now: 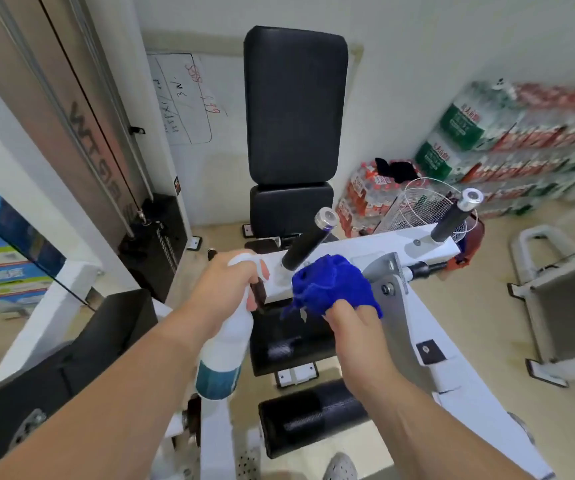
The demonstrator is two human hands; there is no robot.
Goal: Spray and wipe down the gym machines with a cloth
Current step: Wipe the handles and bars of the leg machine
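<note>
The main danger here is, in our judgement, the spray going where we do not want it: our left grip (225, 289) is closed round the neck of the spray bottle (223, 355) with the fingers curled at the trigger. The nozzle looks toward the white crossbar (383, 245) near the foot of the black handle (308, 244), so a hard squeeze could throw mist past the bar and onto the black seat pad (291, 209) behind. If too much liquid falls, it may run down to the dark pad under our hands. Our right grip (351, 323) is closed on the blue cloth (331, 285), which is bunched up and sits at the crossbar, just beside the grey bracket plate (393, 299). A loose corner hangs down from the bunch, and it could catch on the bolt (387, 289) of the plate when we wipe sideways. The bottle is smooth white plastic, round, with a teal band at the bottom; if wet, it may slip. The cloth looks soft and fluffy, like microfibre. The crossbar is painted metal, flat and hard, and the handle is a matt black cylinder with a shiny metal cap. The backrest (294, 105) is a rounded rectangle of black padded upholstery, slightly grained, and the roller pad (310, 420) below us is a thick black cylinder.
</note>
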